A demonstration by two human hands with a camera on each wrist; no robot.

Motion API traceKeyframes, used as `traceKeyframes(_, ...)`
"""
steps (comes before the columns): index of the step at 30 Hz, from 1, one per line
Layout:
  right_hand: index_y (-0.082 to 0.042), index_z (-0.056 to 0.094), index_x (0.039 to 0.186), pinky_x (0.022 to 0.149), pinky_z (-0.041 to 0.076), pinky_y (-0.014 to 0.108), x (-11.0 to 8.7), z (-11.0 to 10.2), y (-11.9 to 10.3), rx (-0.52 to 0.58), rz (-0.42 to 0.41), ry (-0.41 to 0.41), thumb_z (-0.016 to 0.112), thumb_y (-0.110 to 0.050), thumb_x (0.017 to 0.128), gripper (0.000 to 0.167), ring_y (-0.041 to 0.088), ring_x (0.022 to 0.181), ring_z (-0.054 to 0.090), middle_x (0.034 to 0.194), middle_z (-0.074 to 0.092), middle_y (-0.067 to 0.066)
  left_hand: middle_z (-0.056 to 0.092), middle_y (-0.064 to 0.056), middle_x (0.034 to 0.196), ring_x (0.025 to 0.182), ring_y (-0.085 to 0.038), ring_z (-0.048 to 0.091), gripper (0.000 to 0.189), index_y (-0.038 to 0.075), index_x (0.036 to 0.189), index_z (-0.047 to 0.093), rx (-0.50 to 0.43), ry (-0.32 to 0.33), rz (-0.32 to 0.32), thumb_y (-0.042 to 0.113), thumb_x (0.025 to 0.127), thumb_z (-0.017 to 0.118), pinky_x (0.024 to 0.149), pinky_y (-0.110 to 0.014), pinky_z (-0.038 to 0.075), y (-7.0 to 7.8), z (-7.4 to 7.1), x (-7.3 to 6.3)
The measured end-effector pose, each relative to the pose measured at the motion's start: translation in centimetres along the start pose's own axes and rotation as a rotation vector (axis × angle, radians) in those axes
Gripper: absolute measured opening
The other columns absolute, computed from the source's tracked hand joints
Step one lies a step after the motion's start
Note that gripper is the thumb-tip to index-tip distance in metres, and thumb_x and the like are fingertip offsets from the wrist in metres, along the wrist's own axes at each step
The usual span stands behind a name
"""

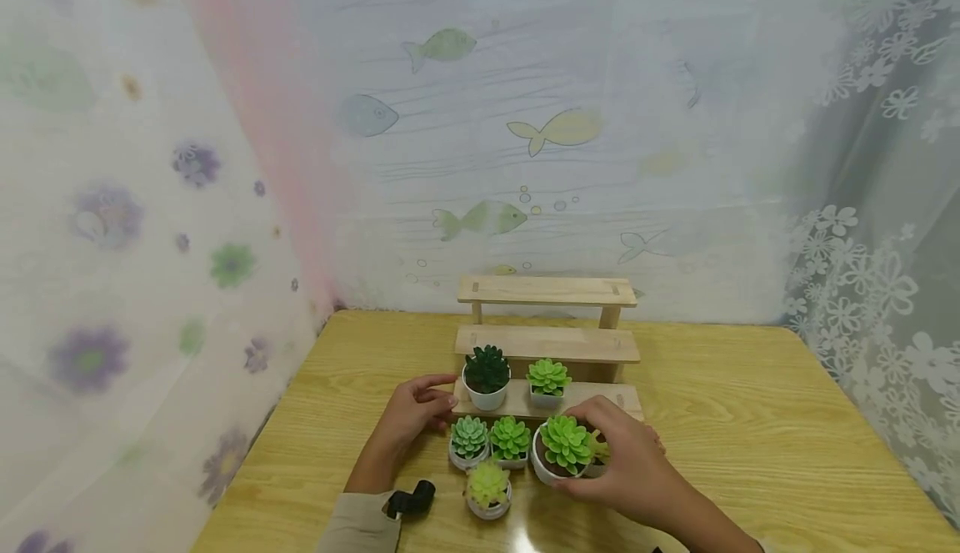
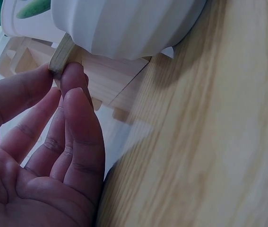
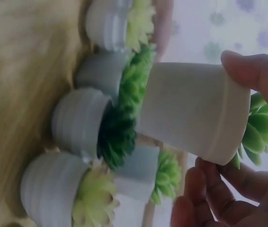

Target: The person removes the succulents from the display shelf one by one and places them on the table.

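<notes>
My left hand pinches the left end of the bottom board of a stepped wooden stand; in the left wrist view, thumb and forefinger close on the board's end. My right hand holds a bright green potted succulent by its rim, in front of the stand. The right wrist view shows its plain white pot raised above the other pots. On the bottom board stand a dark green succulent and a small bright green one.
In front of the stand are a pale green succulent, a bright green one and a yellow-green one. Another plant is partly hidden by my right hand. The middle board and top board rise behind, near a patterned curtain.
</notes>
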State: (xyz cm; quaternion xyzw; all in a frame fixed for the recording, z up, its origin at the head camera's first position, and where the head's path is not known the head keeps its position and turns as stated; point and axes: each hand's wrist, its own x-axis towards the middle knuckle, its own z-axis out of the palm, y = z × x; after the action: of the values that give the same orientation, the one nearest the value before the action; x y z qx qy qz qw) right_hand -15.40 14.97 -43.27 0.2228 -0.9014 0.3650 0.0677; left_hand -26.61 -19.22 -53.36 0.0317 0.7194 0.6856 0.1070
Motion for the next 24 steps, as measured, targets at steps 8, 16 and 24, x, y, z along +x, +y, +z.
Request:
traceKeyframes(8,-0.036,0.065,0.120,0.085,0.059,0.034,-0.3,1.1,-0.2,0.023,-0.029,-0.041,0.092,-0.061,0.066,0.065,-0.002,0.101,0.060,0.112,0.058,-0.025,0.078,-0.010,0.105,0.080,-0.019,0.075,0.049,0.006,0.141,0.064,-0.010,-0.001,0.004,0.014,0.095,0.077,0.067,-0.032,0.062,-0.2,-0.1,0.1)
traceKeyframes(16,-0.034,0.067,0.119,0.089,0.058,0.035,-0.5,2.2,-0.1,0.009,0.008,-0.141,0.091,-0.062,0.067,0.064,0.003,0.105,0.060,0.113,0.057,-0.022,0.078,-0.009,0.104,0.079,-0.018,0.075,0.049,0.007,0.140,0.064,0.001,-0.006,0.002,0.015,0.094,0.078,0.066,-0.032,0.062,-0.2,-0.1,0.1)
traceKeyframes(24,-0.031,0.068,0.121,0.085,0.057,0.032,-0.6,3.2,0.7,-0.014,-0.007,-0.210,0.086,-0.067,0.071,0.064,0.006,0.103,0.060,0.112,0.056,-0.019,0.078,-0.012,0.106,0.079,-0.017,0.075,0.049,0.004,0.141,0.063,0.004,-0.009,0.016,0.014,0.095,0.076,0.066,-0.031,0.062,-0.1,0.0,0.1)
